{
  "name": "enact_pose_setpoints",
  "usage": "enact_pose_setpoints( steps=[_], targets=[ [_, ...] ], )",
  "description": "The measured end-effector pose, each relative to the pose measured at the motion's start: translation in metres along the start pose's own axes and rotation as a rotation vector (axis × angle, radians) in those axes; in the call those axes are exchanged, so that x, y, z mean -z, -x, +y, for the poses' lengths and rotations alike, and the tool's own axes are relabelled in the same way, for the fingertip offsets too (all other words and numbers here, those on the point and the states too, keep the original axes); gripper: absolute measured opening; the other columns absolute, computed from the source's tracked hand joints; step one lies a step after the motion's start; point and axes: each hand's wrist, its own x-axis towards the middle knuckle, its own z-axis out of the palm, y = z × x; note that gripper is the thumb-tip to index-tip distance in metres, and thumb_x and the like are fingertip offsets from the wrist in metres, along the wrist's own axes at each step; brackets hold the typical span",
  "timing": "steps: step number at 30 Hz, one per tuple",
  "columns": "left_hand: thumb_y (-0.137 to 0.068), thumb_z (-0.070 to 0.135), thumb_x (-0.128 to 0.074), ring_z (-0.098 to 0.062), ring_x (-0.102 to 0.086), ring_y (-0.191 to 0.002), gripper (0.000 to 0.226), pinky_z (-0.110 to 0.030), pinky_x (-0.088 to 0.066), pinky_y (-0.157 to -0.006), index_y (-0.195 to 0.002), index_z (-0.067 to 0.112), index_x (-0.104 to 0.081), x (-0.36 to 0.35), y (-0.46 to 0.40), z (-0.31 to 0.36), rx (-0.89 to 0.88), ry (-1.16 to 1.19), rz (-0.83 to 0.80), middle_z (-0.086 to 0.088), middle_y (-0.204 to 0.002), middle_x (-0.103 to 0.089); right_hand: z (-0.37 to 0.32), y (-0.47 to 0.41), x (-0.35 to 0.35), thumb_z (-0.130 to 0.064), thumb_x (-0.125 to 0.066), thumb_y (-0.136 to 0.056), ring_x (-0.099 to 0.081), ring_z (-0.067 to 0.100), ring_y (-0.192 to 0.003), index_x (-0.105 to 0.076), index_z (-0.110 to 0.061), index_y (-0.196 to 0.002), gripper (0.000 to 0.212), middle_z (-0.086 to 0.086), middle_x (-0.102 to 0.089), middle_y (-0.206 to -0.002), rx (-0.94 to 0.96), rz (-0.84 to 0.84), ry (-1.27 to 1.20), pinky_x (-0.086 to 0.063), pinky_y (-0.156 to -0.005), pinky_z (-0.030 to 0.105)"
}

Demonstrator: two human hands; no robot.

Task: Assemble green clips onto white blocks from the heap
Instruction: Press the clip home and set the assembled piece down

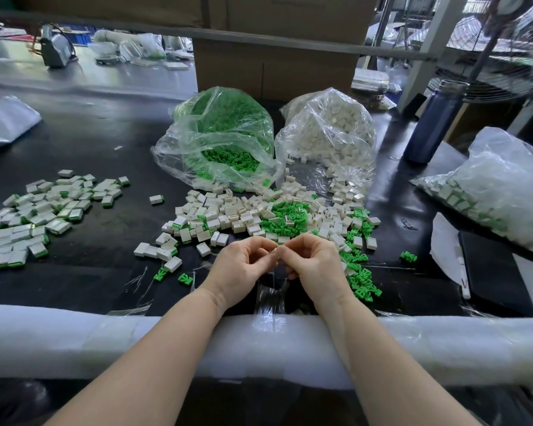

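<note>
A mixed heap of white blocks (225,216) and green clips (290,218) lies on the black table just beyond my hands. More green clips (362,281) trail down to the right of my right hand. My left hand (239,267) and my right hand (313,262) meet fingertip to fingertip above the table's near edge. Both pinch the top of a thin clear plastic film (271,295) that hangs down between them. I see no block or clip in either hand.
A pile of assembled blocks (34,219) lies at the left. Open bags of green clips (222,136) and white blocks (330,130) stand behind the heap, before a cardboard box (274,69). A blue bottle (434,124) and another filled bag (493,192) are at the right. White foam padding (105,342) covers the near edge.
</note>
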Motion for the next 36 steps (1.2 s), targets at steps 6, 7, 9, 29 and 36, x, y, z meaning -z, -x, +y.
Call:
enact_pose_setpoints(
  steps=[6,7,9,29,36],
  targets=[
    [-0.082,0.005,-0.063,-0.019,-0.056,-0.069,0.014,-0.042,-0.05,-0.079,-0.081,0.019,-0.065,0.0021,0.0006,-0.0001,0.015,0.006,0.007,-0.005,-0.071,-0.062,-0.0008,0.0033,0.0012,-0.006,-0.072,-0.078,-0.056,0.009,-0.053,-0.063,-0.014,-0.068,0.016,0.003,-0.063,-0.06,0.023,-0.087,-0.01,-0.044,-0.05,0.018],
    [-0.083,0.004,-0.062,-0.02,-0.056,-0.07,0.014,-0.043,-0.05,-0.079,-0.081,0.018,-0.065,0.0024,0.0008,0.0001,0.016,0.017,0.004,-0.007,-0.072,-0.062,-0.001,0.0031,0.0016,-0.008,-0.072,-0.079,-0.057,0.012,-0.056,-0.063,-0.012,-0.071,0.013,0.008,-0.064,-0.063,0.022,-0.085,-0.011,-0.045,-0.052,0.02],
    [-0.084,0.003,-0.061,-0.023,-0.058,-0.074,0.011,-0.044,-0.05,-0.082,-0.084,0.013,-0.065,0.0027,0.001,0.0014,0.01,0.058,-0.007,-0.016,-0.078,-0.064,-0.0023,0.003,0.0018,-0.012,-0.069,-0.082,-0.059,0.019,-0.063,-0.062,-0.009,-0.08,0.008,0.017,-0.065,-0.073,0.008,-0.079,-0.021,-0.048,-0.055,0.023],
    [-0.084,0.003,-0.06,-0.012,-0.047,-0.077,0.027,-0.011,-0.042,-0.074,-0.082,0.029,-0.058,0.0016,0.0017,0.0019,-0.095,-0.059,-0.117,0.002,-0.101,-0.042,-0.0054,0.0034,0.0011,-0.008,-0.064,-0.085,-0.05,0.007,-0.053,-0.074,-0.014,-0.073,0.017,0.005,-0.059,-0.06,-0.077,-0.24,-0.149,-0.042,-0.051,0.015],
    [-0.082,0.006,-0.06,-0.014,-0.049,-0.08,0.029,-0.03,-0.049,-0.084,-0.078,0.035,-0.055,0.0018,0.0019,0.0,-0.108,-0.099,-0.139,0.008,-0.1,-0.041,-0.0043,0.0032,0.0012,-0.004,-0.064,-0.084,-0.049,0.007,-0.05,-0.073,-0.005,-0.075,0.013,0.005,-0.058,-0.057,-0.068,-0.233,-0.163,-0.041,-0.049,0.015]
  ],
)
